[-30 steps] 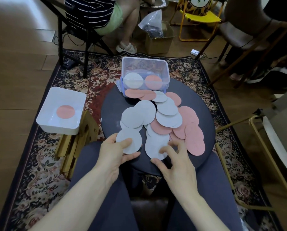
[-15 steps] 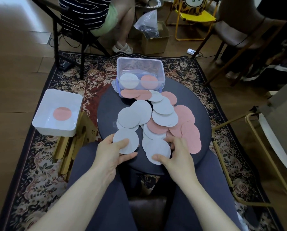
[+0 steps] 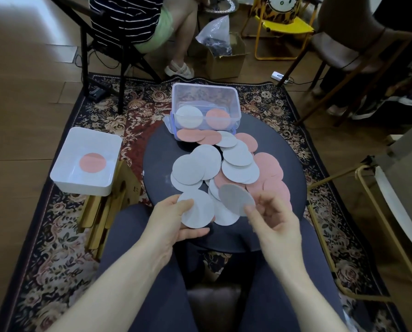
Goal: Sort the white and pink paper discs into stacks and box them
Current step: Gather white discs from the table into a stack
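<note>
A patterned rug [image 3: 56, 248] covers the floor, and on it stands the round dark table [image 3: 159, 152], the landmark here. Across the middle of the table lies a loose overlapping spread of white discs [image 3: 239, 171] and pink discs [image 3: 269, 164]. At the far edge of the table sits a clear plastic box [image 3: 205, 97] with one white and one pink disc side by side inside. Left of the table, off its edge on a wooden stool [image 3: 111, 207], rests a white tray [image 3: 68, 178] holding a single pink disc [image 3: 92, 162].

At the near edge of the table, the left hand [image 3: 169, 224] grips a white disc [image 3: 197, 209], thumb on top and fingers underneath, the disc lying nearly flat just beyond the palm. Beside it, the right hand [image 3: 276, 224] pinches the lower edge of a second white disc [image 3: 236, 200], which is tilted up above the pile, reaching from the fingertips toward the disc in the left hand.
</note>
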A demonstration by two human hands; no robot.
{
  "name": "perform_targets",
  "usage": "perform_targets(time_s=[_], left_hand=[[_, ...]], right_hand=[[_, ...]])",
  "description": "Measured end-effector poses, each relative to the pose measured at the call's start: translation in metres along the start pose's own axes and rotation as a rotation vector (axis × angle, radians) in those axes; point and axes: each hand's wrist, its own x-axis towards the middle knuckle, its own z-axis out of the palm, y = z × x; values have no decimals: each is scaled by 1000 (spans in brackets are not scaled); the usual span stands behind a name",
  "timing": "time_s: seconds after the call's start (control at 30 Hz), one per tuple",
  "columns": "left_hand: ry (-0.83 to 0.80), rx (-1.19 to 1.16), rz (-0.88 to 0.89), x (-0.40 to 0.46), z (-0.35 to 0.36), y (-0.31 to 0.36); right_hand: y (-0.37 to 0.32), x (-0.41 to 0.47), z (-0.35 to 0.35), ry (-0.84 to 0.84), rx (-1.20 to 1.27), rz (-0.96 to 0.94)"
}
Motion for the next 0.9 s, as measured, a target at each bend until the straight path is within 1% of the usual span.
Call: perform_targets(time_s=[0.07,0.1,0.2,0.27,0.33,0.4,0.5,0.6,0.7,0.77,0.83,0.9], left_hand=[[-11,-18,-7,-2,2,0],[-14,-31,-8,-3,2,1],[-50,-60,1,-4,2,3],[-96,-31,21,-4,2,4],[-105,-1,40,-4,1,4],[-44,-9,50,-2,0,2],[121,-100,63,3,-3,1],[235,-165,52,8,-10,4],[284,-149,36,11,-14,5],[288,-144,35,12,-14,5],[286,-139,33,13,-15,6],[280,-139,29,14,-17,6]], right_hand=[[3,-5,8,-63,-100,-137],[6,-7,11,-89,-131,-170],[13,-11,19,-123,-174,-160],[16,-12,22,-129,-199,-157],[17,-10,23,-141,-205,-144],[17,-5,25,-170,-214,-135],[15,10,29,-208,-271,-141],[9,39,40,-252,-379,-150],[2,75,57,-297,-597,-223],[-4,96,68,-382,-765,-291],[-7,111,78,-493,-907,-285],[-7,120,82,-574,-1004,-236]])
